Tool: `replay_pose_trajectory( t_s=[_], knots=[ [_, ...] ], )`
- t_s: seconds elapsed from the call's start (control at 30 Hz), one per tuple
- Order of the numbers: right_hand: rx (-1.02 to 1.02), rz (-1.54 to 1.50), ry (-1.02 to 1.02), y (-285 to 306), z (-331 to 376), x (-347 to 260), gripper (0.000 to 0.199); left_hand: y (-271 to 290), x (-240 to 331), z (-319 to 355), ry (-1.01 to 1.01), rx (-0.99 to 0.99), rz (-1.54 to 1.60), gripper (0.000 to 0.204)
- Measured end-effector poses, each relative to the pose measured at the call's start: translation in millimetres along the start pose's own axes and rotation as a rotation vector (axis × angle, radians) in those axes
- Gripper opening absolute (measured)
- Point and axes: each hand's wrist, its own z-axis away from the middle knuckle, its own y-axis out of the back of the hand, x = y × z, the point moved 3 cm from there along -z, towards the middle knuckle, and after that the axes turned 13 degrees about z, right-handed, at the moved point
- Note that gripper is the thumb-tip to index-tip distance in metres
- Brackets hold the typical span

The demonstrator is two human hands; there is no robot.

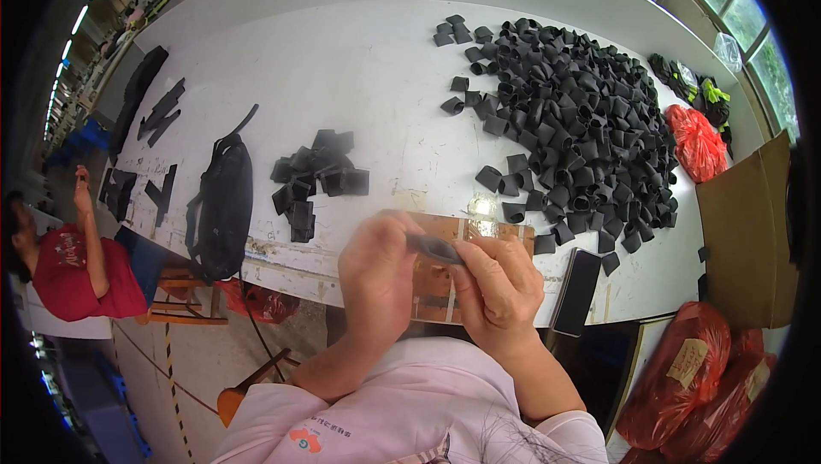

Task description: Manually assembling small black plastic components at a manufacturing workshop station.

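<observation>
Over the near edge of the white table, my right hand point(500, 289) pinches a short black fabric loop point(436, 248) between thumb and fingers. The loop lies sideways, its opening partly showing. My left hand point(376, 271) is at the loop's left end, smeared by motion, so its grip is unclear. Beneath both hands is a brown board point(432, 283) with clear tape across it. Left of my hands lies a small stack of flat black pieces point(321, 169). A large heap of similar black loops point(581, 122) covers the table's right side.
A phone point(577, 291) lies at the table's near edge. Further left are a black bag point(224, 207) and black strips point(161, 113). Red plastic bags point(697, 143) and a cardboard box point(748, 233) stand at the right. A person in red point(73, 267) is at far left.
</observation>
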Motion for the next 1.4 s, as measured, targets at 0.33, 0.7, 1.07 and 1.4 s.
replay_pose_trajectory(
  t_s=[0.33,0.7,1.07,1.4],
  knots=[
    [-0.009,0.08,0.035,-12,18,9,0.017,16,-3,7,-0.03,-0.115,-0.336,0.012],
    [-0.22,-0.165,-0.173,1,4,8,0.027,8,7,-13,-0.013,-0.348,-0.676,0.005],
    [-0.03,-0.019,-0.047,-13,19,13,0.011,-12,9,-15,0.043,-0.493,-0.775,0.014],
    [-0.023,0.043,-0.042,-17,21,9,0.011,-5,8,-16,-0.077,-0.57,-0.734,0.013]
  ],
)
